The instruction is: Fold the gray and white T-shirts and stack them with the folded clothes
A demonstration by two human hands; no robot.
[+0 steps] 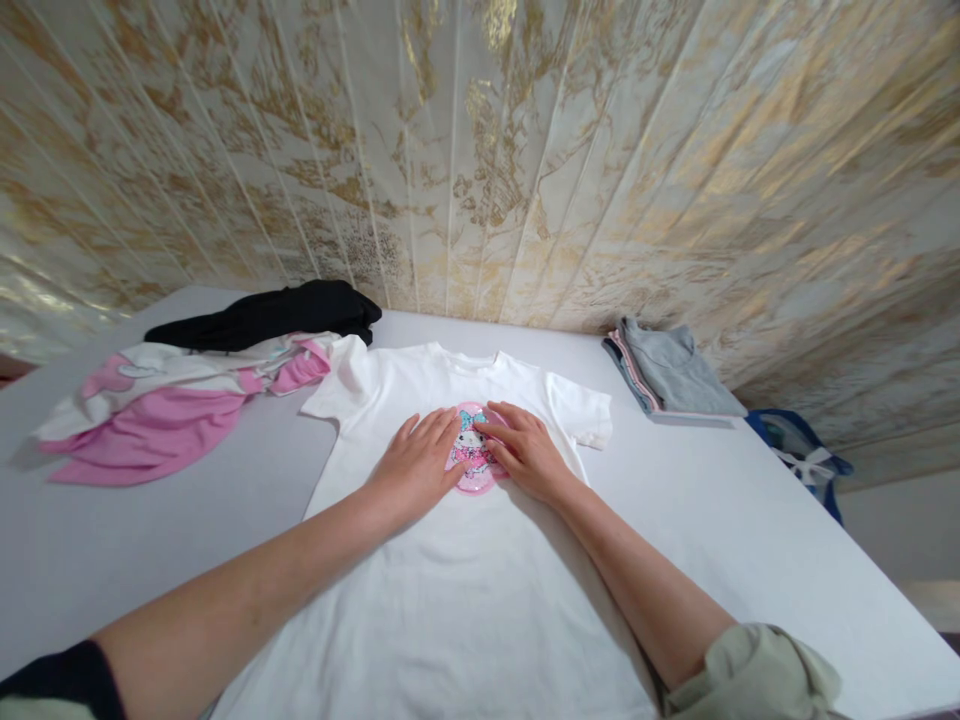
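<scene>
A white T-shirt (465,580) lies spread out on the table, its collar toward the far edge and its short sleeves out to both sides. On its chest is a pink round print with a cartoon character (472,455). My left hand (418,462) rests flat on the shirt at the print's left side, fingers stretched out. From the right, my right hand (531,452) lies over the print's edge with its fingers spread. Neither hand grips the cloth. The shirt's lower hem is out of view.
A black garment (270,315) and a crumpled pink and white garment (165,420) lie at the left, close to the left sleeve. A folded stack of clothes (671,370) sits at the far right of the white table (750,520). Beyond the right edge is a blue bag (806,460).
</scene>
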